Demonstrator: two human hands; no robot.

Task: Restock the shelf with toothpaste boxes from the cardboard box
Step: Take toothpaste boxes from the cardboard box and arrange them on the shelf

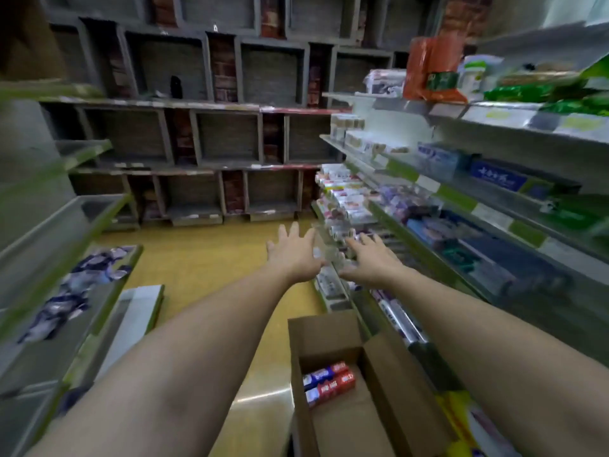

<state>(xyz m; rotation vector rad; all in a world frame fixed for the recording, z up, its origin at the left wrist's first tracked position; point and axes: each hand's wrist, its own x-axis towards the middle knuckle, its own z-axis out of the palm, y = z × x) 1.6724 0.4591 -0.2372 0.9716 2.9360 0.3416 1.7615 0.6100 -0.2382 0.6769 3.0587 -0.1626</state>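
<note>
Hands (291, 255) (370, 260), seemingly open, near shelf (428, 255).

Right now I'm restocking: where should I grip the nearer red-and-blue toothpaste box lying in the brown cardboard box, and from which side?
Probably from above: the nearer red-and-blue toothpaste box lies flat in the open-topped brown cardboard box. Pinch across its right end, clear of the walls.

Yellow floor (204, 268) carries an open cardboard box (389, 374) at 6 o'clock, holding 2 red-and-blue boxes (329, 382). Shelf (412, 245) at 3 o'clock carries rows of toothpaste boxes (342, 207).
</note>
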